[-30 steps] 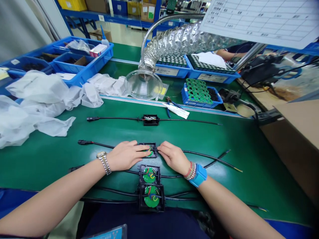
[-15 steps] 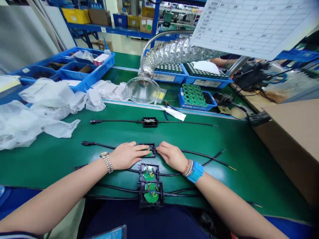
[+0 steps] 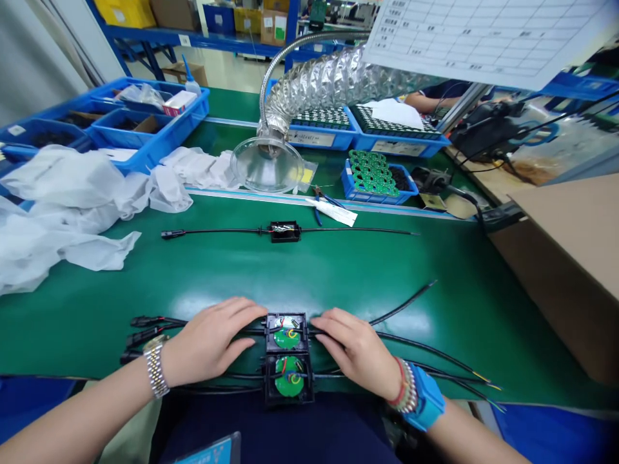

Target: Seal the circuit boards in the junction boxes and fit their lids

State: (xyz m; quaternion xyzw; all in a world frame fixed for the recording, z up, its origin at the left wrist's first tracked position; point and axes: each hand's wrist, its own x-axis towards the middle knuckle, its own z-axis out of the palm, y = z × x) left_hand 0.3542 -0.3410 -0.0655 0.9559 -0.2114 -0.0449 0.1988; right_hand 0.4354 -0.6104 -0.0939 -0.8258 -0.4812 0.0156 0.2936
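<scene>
Two black plastic boxes lie edge to edge near the front of the bench, each with a round green circuit board and coloured wires inside: an upper box [image 3: 286, 350] and a lower box [image 3: 289, 400]. My left hand [image 3: 210, 341] is open, its fingertips at the upper box's left edge and its thumb apart below. On the other side my right hand [image 3: 355, 351] has its fingers bent but apart, close to the right edge and over the black cable [image 3: 411, 342]. Black connectors [image 3: 145, 321] end the cables at left. Bare wire ends [image 3: 486, 380] show at right.
Another black box [image 3: 285, 232] with cables lies farther back. Behind it are pliers [image 3: 318, 209], a white tube [image 3: 333, 211], a clear fume hood [image 3: 268, 169] and a blue tray of green boards [image 3: 380, 198]. White cloths [image 3: 72, 193] lie left; a cardboard box [image 3: 556, 258] stands right.
Both hands have come toward my body, and the box they were touching has come with them to the other boxes. My left fingers have left its board. The view has shifted slightly.
</scene>
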